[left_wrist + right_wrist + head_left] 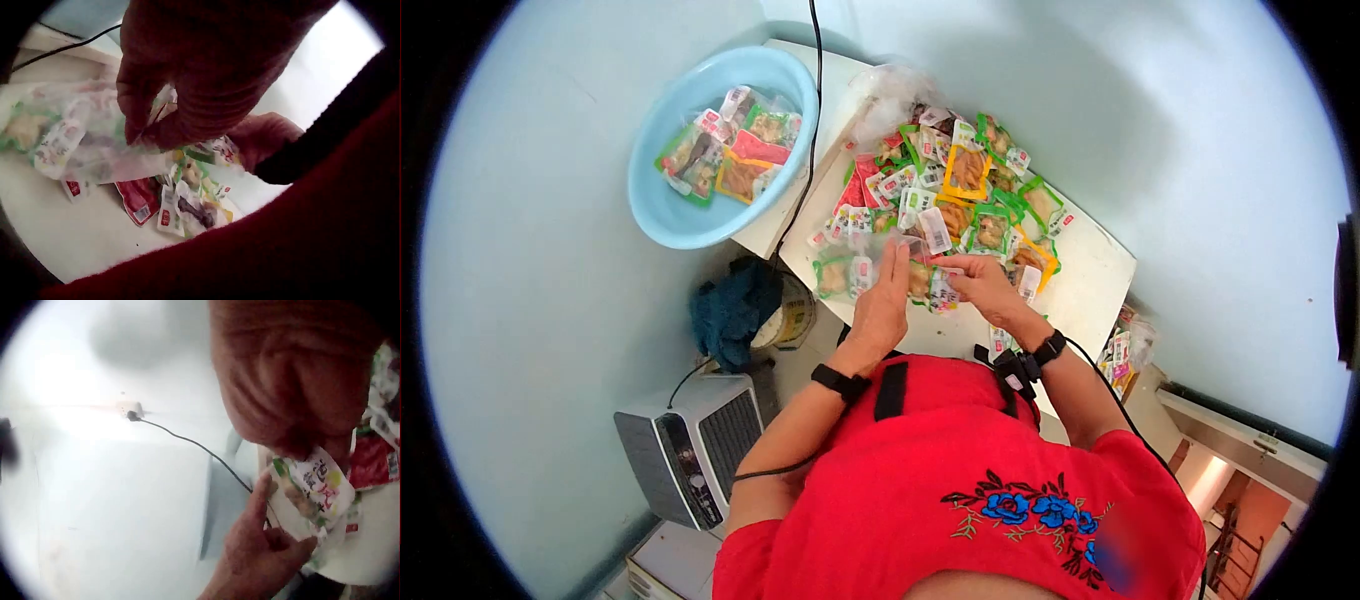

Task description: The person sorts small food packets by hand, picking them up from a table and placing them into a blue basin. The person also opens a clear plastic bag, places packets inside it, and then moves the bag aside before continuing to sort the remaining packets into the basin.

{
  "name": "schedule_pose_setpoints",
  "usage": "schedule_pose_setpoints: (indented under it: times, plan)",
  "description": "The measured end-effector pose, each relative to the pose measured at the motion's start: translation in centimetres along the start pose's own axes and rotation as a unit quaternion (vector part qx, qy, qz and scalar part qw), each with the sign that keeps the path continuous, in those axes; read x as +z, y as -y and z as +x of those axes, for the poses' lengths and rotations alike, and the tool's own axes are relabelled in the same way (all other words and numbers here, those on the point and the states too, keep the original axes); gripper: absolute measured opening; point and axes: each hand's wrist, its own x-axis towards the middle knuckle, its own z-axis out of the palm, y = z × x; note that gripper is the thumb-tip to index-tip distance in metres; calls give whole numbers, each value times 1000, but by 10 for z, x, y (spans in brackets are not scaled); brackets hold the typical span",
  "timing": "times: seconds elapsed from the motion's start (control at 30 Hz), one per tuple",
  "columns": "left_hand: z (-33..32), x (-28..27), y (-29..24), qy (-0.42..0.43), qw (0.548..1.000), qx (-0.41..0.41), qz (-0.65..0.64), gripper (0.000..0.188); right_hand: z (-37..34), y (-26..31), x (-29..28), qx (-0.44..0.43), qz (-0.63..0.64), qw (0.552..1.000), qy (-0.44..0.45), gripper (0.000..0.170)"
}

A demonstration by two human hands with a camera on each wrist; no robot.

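Pale blue walls (pixel 1250 160) stood round a white worktop (pixel 1100 262), where a heap of snack packets (pixel 970 175) spread beyond the person's hands. On the near side, the left hand (pixel 883 308) pinched a clear plastic bag (pixel 103 165) by one edge; the bag stretched leftward, its long axis running across the worktop, with a green-edged packet showing through. Close beside it, the right hand (pixel 990 290) held another snack packet (pixel 317 484) between its fingers. Seen from the right wrist, that packet's long axis slanted from upper left to lower right, printed face toward the camera. Whether it was inside the bag could not be told. Leftward, a light blue basin (pixel 685 225) held more packets.
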Motion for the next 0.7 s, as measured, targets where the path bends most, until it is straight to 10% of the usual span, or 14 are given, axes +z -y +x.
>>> schedule_pose_setpoints:
  times: [0.53, 0.6, 0.7]
  plan:
    - [-7, -3, 3, -13, 997, 34, -62, 84, 127, -95, 71, -14, 338, 933, 125, 31]
    - [-6, -3, 7, -20, 997, 38, -60, 84, 119, -89, 77, -184, -30, 982, 8, 35]
    - [-6, -2, 9, -20, 997, 43, -61, 83, 107, -73, 79, -191, -204, 959, -38, 41]
